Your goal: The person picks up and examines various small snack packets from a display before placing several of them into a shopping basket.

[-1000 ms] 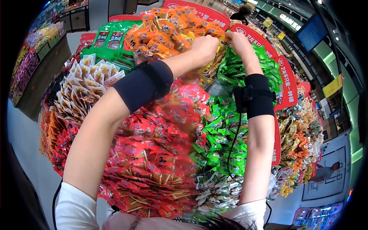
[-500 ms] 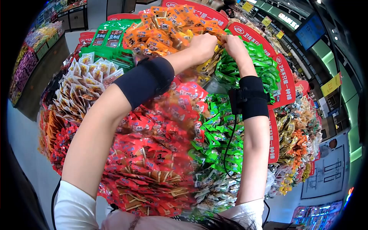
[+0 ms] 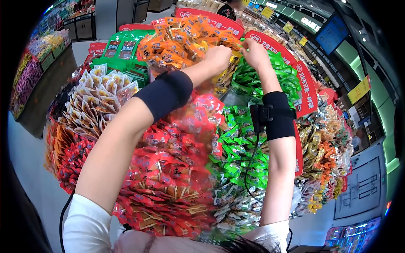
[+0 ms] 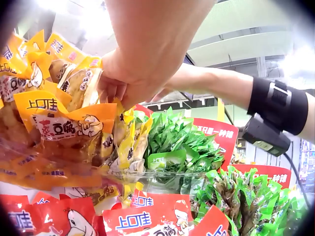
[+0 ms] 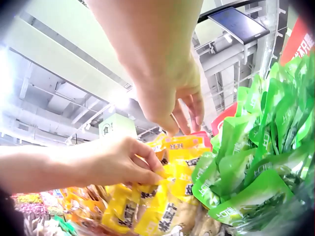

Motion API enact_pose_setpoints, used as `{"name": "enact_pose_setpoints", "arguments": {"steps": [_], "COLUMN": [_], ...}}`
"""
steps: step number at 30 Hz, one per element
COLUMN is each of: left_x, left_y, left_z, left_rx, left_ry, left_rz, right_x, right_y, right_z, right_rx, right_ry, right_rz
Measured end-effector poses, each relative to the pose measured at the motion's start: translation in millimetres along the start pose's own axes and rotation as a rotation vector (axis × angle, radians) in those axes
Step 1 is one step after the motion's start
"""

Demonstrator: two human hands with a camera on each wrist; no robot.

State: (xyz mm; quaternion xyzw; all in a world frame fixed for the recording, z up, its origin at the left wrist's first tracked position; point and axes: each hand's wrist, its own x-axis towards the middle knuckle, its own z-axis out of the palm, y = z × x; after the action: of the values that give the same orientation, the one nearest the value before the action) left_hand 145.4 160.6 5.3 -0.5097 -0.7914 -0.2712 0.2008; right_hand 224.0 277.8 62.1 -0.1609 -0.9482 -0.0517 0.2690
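In the head view, both hands reach to the far part of a round snack display. My left hand is over the yellow snack packets. The right wrist view shows the left thumb and forefinger pinching the top edge of a yellow packet in a packed row. My right hand hangs just above the back of this row, fingers pointing down and parted from the thumb, with nothing seen between them. Orange tofu packets lie left of the left hand; green packets stand right of the right hand.
Red packets fill the near side of the display, with more green packets beside them. Red header boards curve around the back and right. A cable hangs from the right wrist strap. Another person stands beyond.
Both hands shift slightly left and lower in the head view as the view itself shifts. The right hand's fingers look more spread than before. The left hand stays at the yellow packets.
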Motion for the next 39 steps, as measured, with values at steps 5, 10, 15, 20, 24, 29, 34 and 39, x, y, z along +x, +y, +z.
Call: {"name": "enact_pose_setpoints", "arguments": {"steps": [5, 10, 15, 20, 24, 29, 34, 39], "left_x": [-9, -40, -115, -201, -258, -309, -365, -415], "left_y": [11, 19, 15, -11, -35, -67, -79, -111], "left_z": [-13, -65, -112, -143, -160, -172, -228, -237], "left_rx": [0.081, 0.037, -0.17, -0.294, -0.22, -0.244, -0.56, -0.387], "left_ry": [0.038, 0.133, 0.243, 0.182, 0.131, 0.107, -0.05, 0.027], "left_rz": [0.123, 0.188, 0.171, 0.135, 0.123, 0.085, -0.113, -0.181], "right_x": [-38, -106, -174, -234, -277, -322, -366, -409], "right_y": [-9, -23, -37, -64, -90, -138, -187, -226], "right_z": [-39, -66, -84, -99, -102, -84, -68, -49], "right_rx": [-0.027, 0.023, 0.177, 0.29, 0.378, 0.512, 0.68, 0.766], "right_ry": [0.004, -0.114, -0.105, -0.147, -0.115, -0.11, -0.058, -0.019], "right_rz": [-0.031, -0.025, -0.027, 0.078, 0.115, 0.157, 0.275, 0.346]}}
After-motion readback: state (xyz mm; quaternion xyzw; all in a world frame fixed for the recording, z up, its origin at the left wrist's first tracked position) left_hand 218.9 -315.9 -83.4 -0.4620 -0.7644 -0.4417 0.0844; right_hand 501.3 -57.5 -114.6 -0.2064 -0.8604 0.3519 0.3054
